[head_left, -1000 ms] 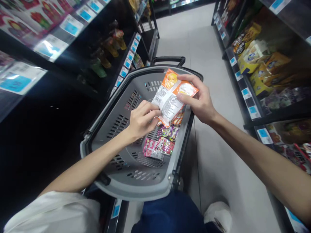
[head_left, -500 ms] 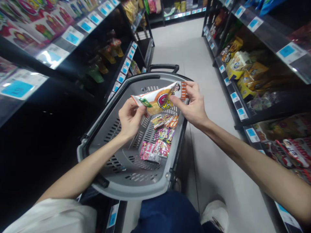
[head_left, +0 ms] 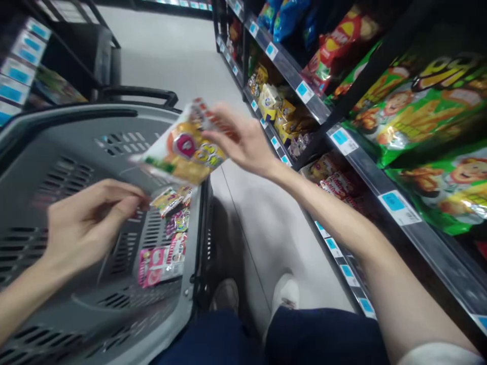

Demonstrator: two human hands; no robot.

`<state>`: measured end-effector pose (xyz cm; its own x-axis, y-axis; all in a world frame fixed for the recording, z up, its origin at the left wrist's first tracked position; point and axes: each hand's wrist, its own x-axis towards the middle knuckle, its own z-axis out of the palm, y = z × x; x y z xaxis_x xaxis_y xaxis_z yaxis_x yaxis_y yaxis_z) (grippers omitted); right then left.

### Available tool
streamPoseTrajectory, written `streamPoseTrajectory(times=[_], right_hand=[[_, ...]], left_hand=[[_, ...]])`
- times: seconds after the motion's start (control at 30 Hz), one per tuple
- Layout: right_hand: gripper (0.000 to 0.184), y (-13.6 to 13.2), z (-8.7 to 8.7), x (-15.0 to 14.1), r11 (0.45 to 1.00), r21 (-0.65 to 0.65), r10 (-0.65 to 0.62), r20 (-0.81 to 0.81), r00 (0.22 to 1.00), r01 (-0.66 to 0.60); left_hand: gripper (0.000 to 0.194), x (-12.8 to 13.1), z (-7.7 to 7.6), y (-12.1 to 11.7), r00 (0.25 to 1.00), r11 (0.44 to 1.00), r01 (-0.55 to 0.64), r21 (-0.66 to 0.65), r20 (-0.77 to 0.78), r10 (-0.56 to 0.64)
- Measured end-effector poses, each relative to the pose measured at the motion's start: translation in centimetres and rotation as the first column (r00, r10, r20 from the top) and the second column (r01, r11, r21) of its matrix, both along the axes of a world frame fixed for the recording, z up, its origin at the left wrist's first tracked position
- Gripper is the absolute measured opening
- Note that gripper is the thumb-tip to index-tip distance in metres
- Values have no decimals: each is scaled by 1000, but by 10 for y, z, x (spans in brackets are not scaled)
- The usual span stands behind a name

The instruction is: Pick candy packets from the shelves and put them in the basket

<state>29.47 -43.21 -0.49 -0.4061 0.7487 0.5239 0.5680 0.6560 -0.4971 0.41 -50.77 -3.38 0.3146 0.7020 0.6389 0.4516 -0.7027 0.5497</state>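
My right hand [head_left: 243, 139] grips the orange-striped end of a white and orange snack bag [head_left: 186, 147], which tilts over the right rim of a grey shopping basket [head_left: 175, 324]. Over the basket, my left hand [head_left: 91, 223] is apart from the bag, its thumb and fingers pinched together with nothing visible between them. Several small candy packets lie along the basket's right side: a yellow one [head_left: 166, 201], a purple one [head_left: 178, 220] and a pink one [head_left: 154, 264]. The held bag and my left hand are slightly blurred.
A shelf [head_left: 426, 243] on the right holds green snack bags [head_left: 429, 111], a red bag [head_left: 337, 48] and yellow bags [head_left: 287, 119]. Another shelf [head_left: 23, 66] stands at left. The tiled aisle floor [head_left: 163, 50] runs between them, with my shoes [head_left: 286, 291] below.
My left hand has let go of the snack bag, which my right hand alone now holds. The view has turned right, showing more of the right shelf and bringing the basket to the left.
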Motion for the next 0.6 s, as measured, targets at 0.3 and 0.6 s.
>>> streamPoseTrajectory(times=[0.3, 0.6], right_hand=[[31, 16, -52, 144, 912, 60, -396, 383, 835, 405], [26, -28, -85, 257, 799, -105, -362, 701, 614, 592]], left_hand=[[17, -4, -3, -6, 885, 942, 313, 123, -397, -243], [26, -7, -23, 10, 788, 845, 523, 109, -440, -431]])
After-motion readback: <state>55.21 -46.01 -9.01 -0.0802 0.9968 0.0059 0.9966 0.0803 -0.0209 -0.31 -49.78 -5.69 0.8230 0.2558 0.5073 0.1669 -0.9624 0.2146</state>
